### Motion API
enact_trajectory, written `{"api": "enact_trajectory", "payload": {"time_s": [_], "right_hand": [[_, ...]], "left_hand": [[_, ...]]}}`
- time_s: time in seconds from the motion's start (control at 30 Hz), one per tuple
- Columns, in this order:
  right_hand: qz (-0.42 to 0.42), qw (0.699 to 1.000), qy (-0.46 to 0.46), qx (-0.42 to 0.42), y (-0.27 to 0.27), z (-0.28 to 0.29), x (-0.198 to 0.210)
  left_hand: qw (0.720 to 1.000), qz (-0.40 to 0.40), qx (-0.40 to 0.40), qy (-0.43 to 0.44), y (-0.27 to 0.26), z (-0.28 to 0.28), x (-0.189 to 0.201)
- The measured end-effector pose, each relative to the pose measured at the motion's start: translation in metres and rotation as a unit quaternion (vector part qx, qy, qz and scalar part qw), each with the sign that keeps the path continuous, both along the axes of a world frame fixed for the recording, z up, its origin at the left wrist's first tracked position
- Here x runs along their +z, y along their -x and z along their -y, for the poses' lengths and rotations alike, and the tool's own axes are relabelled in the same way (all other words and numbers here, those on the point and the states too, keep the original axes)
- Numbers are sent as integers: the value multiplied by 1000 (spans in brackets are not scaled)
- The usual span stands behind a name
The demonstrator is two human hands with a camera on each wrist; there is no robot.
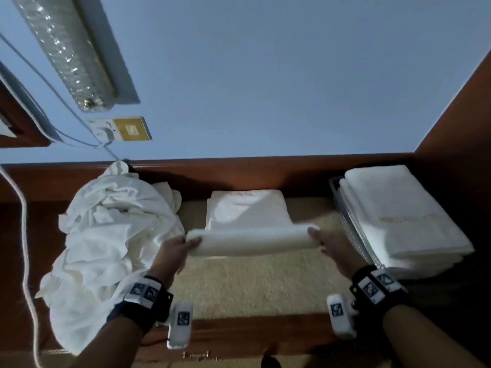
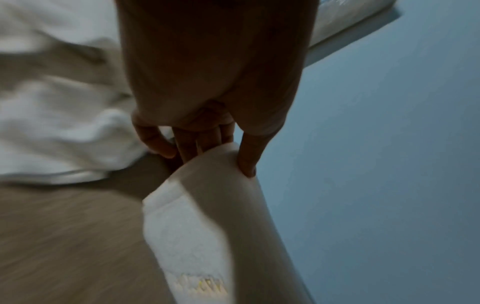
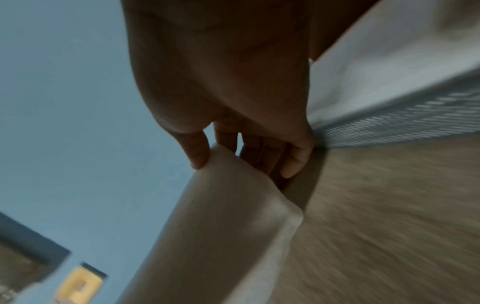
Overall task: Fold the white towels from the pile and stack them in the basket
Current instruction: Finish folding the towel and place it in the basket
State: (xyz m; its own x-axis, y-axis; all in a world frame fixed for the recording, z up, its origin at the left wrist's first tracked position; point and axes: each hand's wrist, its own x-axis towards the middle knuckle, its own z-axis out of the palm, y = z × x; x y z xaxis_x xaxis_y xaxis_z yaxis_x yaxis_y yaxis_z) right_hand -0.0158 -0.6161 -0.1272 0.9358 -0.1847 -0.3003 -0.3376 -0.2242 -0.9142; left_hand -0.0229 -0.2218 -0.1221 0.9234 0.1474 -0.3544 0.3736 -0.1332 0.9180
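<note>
At the centre of the frame the left hand (image 1: 177, 251) and the right hand (image 1: 327, 243) pinch the two ends of a white towel (image 1: 252, 240), fingers curled, lifting its folded edge above the counter (image 1: 255, 288), between the pile (image 1: 111, 235) at left and the basket (image 1: 353, 235) at right.

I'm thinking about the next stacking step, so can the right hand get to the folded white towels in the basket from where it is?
Probably yes: the right hand is just beside the basket, nothing between, but it grips the towel.

You see dim, bluish light throughout; both wrist views smear with motion blur; your head view bends at its edges.
</note>
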Motion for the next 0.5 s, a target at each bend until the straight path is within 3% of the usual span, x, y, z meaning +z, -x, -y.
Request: {"api": "enact_trajectory", "payload": {"time_s": [0.07, 0.17, 0.33, 0.5], "right_hand": [[-55, 995, 71, 31, 37, -2, -46], [-129, 986, 87, 59, 91, -3, -87], [-134, 990, 33, 7, 155, 5, -124], [-221, 967, 124, 28, 180, 8, -178]], "left_hand": [[998, -42, -15, -51, 38, -4, -52], [994, -85, -29, -65, 89, -6, -109], [993, -100, -51, -41, 141, -5, -149], [977, -122, -116, -131, 157, -6, -186]]}}
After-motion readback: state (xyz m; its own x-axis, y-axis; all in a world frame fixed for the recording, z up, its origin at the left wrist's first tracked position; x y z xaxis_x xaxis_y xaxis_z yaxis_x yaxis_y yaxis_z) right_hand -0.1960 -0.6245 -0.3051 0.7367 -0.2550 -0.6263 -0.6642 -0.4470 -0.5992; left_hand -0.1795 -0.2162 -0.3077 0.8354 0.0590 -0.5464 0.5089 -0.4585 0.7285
